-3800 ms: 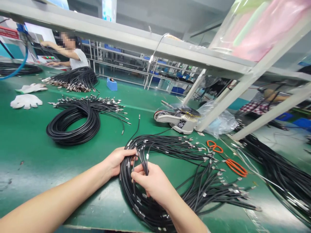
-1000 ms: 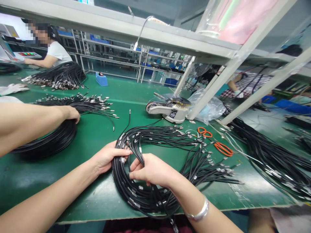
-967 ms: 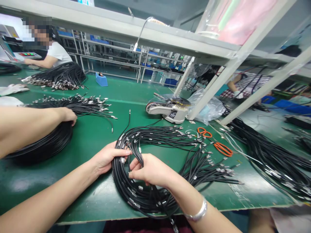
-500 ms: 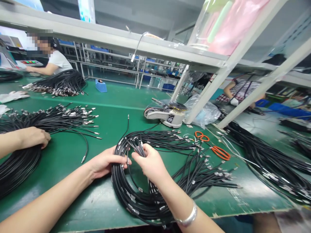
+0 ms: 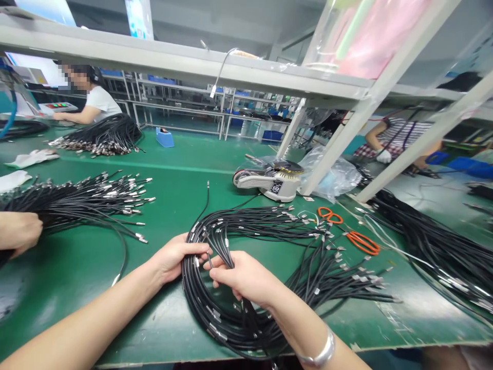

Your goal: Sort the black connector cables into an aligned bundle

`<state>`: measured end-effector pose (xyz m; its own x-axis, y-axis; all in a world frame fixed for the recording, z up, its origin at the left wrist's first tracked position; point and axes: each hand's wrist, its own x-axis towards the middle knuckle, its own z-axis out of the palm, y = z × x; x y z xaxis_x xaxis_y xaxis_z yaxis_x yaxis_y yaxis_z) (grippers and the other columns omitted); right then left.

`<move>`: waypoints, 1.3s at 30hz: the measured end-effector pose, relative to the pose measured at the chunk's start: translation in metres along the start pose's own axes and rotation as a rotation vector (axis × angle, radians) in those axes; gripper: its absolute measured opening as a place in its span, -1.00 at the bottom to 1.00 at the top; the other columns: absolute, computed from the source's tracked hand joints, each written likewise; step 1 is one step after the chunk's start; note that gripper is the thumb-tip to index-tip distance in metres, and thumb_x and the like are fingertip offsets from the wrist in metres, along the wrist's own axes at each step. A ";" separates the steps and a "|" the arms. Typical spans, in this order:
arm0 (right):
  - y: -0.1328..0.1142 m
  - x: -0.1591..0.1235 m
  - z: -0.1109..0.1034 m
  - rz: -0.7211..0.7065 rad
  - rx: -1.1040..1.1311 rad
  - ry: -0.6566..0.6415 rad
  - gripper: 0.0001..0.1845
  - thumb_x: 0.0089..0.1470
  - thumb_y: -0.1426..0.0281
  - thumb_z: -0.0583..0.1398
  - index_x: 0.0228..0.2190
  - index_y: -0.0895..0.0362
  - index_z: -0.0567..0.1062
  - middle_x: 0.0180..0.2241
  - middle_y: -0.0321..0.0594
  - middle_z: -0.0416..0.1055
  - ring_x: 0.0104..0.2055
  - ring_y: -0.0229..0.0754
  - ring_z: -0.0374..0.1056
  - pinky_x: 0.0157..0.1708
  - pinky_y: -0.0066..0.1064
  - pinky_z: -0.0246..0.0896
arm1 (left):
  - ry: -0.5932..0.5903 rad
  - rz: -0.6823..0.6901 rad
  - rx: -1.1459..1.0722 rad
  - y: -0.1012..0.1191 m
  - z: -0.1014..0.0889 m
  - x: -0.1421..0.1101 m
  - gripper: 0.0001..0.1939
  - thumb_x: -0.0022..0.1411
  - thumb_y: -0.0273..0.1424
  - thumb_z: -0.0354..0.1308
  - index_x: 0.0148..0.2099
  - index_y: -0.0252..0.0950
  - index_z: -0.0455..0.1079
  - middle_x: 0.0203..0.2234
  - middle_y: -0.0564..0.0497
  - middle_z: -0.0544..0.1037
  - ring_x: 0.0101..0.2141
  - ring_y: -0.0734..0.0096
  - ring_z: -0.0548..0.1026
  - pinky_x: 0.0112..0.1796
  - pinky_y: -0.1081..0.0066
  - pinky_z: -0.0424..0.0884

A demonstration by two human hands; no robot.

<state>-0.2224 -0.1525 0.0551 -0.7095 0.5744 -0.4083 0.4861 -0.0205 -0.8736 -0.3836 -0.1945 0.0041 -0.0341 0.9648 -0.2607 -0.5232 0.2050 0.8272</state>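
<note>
A coiled bundle of black cables with metal connector ends lies on the green table in front of me. My left hand is closed round the coil's left side, its thumb across the top, with a cable tip by the thumb. Inside the loop, my right hand is closed on several cables of the bundle, its fingertips close to my left thumb. The loose connector ends fan out to the right. One cable end sticks up beyond the coil.
Orange-handled scissors and an orange loop lie right of the coil. Behind stands a white tape dispenser. A co-worker's hand rests on another cable pile at left. More cables lie right, past a shelf post.
My right hand has moved slightly down along the cables, and its fingers have shifted. The co-worker's hand has moved left. The view has shifted a little.
</note>
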 end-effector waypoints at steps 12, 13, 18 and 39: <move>0.003 0.007 0.002 -0.101 0.355 -0.064 -0.88 -0.25 0.46 0.04 -0.52 0.17 0.32 -0.56 -0.30 0.39 -0.75 -0.43 0.08 -0.75 -0.57 -0.06 | -0.202 -0.104 0.207 0.020 -0.016 -0.009 -0.66 -0.01 -0.48 0.24 -0.13 -0.29 0.32 -0.35 -0.01 0.47 -0.42 0.44 0.43 -0.37 0.42 0.36; 0.001 0.007 0.003 -0.088 0.297 -0.030 -0.92 -0.21 0.44 0.05 -0.55 0.17 0.31 -0.61 -0.33 0.36 -0.80 -0.46 -0.02 -0.79 -0.57 -0.18 | -0.223 -0.097 0.224 0.022 -0.017 -0.010 -0.63 -0.02 -0.50 0.24 -0.11 -0.28 0.31 -0.37 0.00 0.46 -0.43 0.45 0.42 -0.37 0.42 0.36; -0.001 0.009 0.006 -0.057 -0.028 0.179 -0.90 -0.12 0.47 0.08 -0.60 0.18 0.36 -0.71 -0.43 0.22 -0.77 -0.48 -0.06 -0.76 -0.57 -0.20 | -0.268 -0.055 0.234 0.021 -0.017 -0.007 -0.69 -0.04 -0.51 0.25 -0.19 -0.40 0.34 -0.43 -0.03 0.45 -0.43 0.43 0.41 -0.35 0.41 0.33; -0.002 0.007 0.009 -0.017 -0.137 0.120 -0.91 -0.08 0.38 0.08 -0.54 0.13 0.26 -0.76 -0.47 0.07 -0.77 -0.41 0.00 -0.80 -0.60 -0.09 | -0.026 0.045 0.017 0.005 0.005 -0.005 -0.73 -0.14 -0.53 0.29 -0.29 -0.40 0.41 -0.46 -0.04 0.54 -0.43 0.37 0.48 -0.31 0.39 0.38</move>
<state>-0.2326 -0.1556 0.0516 -0.6562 0.6672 -0.3524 0.5456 0.0969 -0.8324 -0.3815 -0.1973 0.0120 -0.0349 0.9771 -0.2100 -0.5072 0.1637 0.8461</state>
